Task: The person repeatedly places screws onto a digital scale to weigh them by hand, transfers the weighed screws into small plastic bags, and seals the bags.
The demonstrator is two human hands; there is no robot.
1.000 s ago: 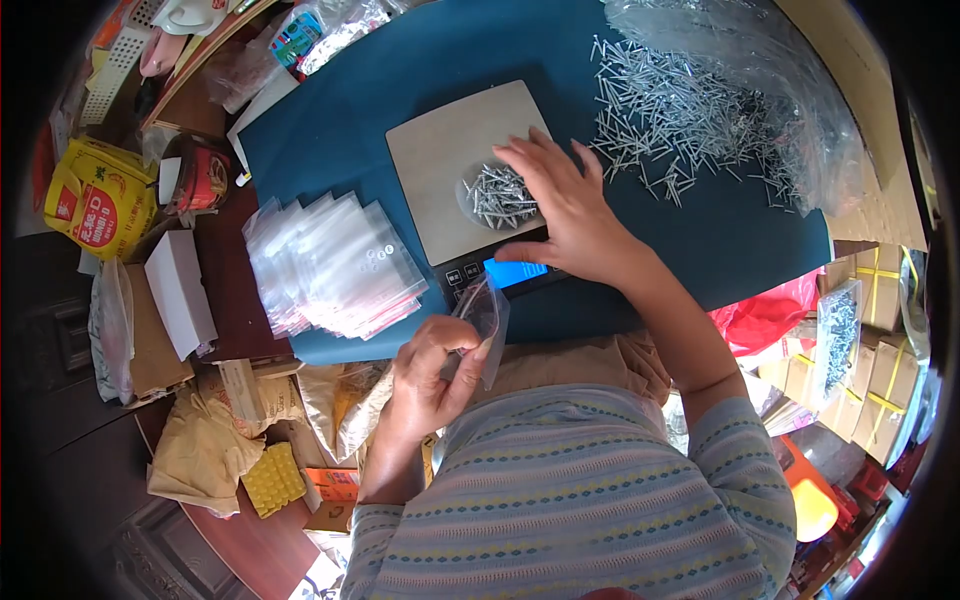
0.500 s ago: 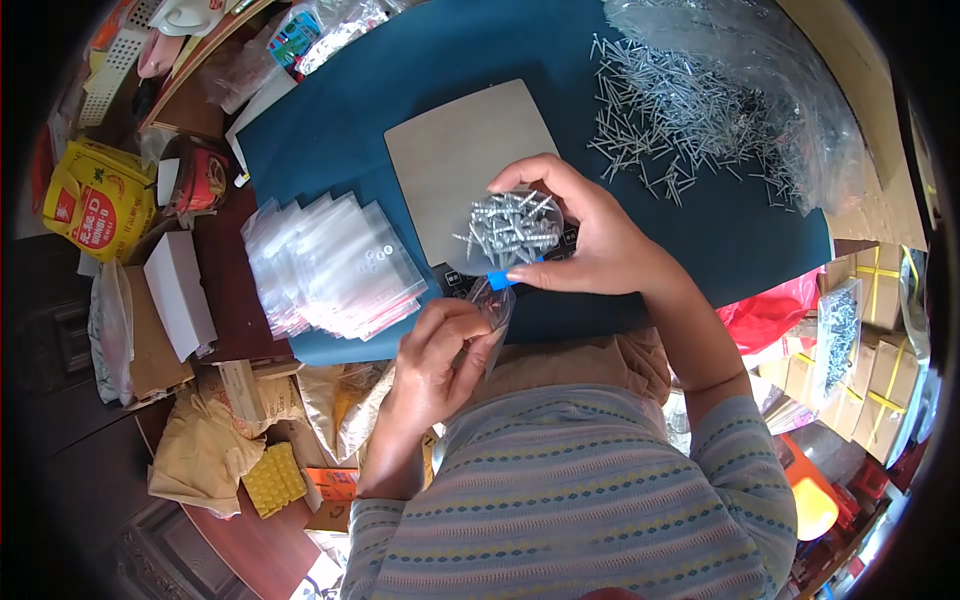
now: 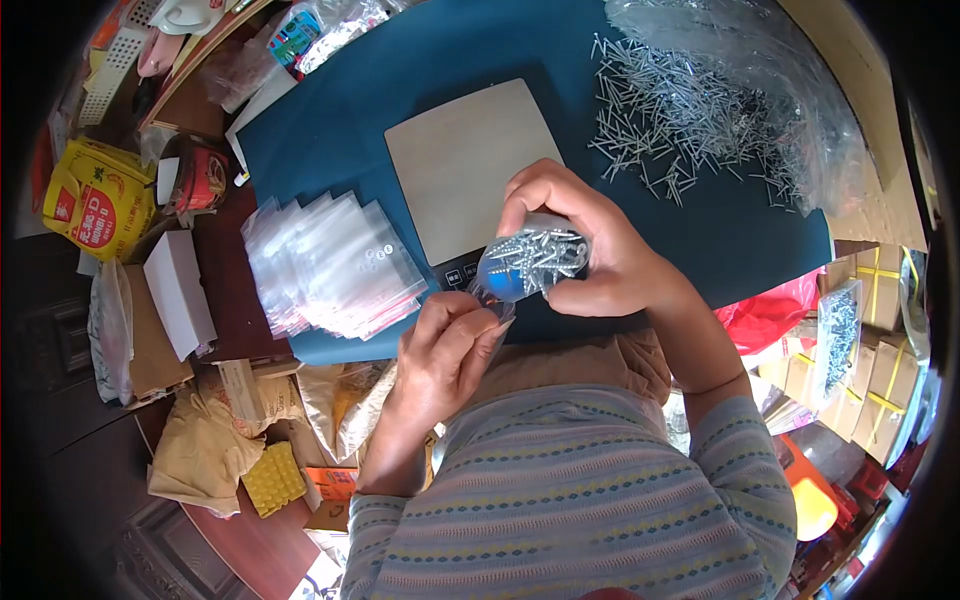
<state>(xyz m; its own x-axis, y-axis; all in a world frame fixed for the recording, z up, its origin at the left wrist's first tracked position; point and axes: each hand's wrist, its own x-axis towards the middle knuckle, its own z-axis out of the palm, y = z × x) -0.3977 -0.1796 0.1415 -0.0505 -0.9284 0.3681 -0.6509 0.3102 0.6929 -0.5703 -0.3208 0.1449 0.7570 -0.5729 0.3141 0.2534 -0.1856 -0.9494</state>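
Observation:
My right hand is closed round a small clear cup with a blue part, tilted toward my left hand. Silvery screws fill the cup, lying in a heap near its rim. Lower and to the left, my left hand pinches a clear plastic bag, whose mouth is right by the cup's lower edge. Behind both hands is a scale with a beige plate; its dark button panel is partly covered by my right hand and the cup.
A fanned stack of clear zip bags lies left on the blue-green table mat. At the back right, a big pile of loose screws spills from a large plastic bag. Boxes and packets crowd the left side.
My right hand has tipped the cup and shifted it slightly right and down, so the screws now slope toward the bag. My left hand stays nearly in place.

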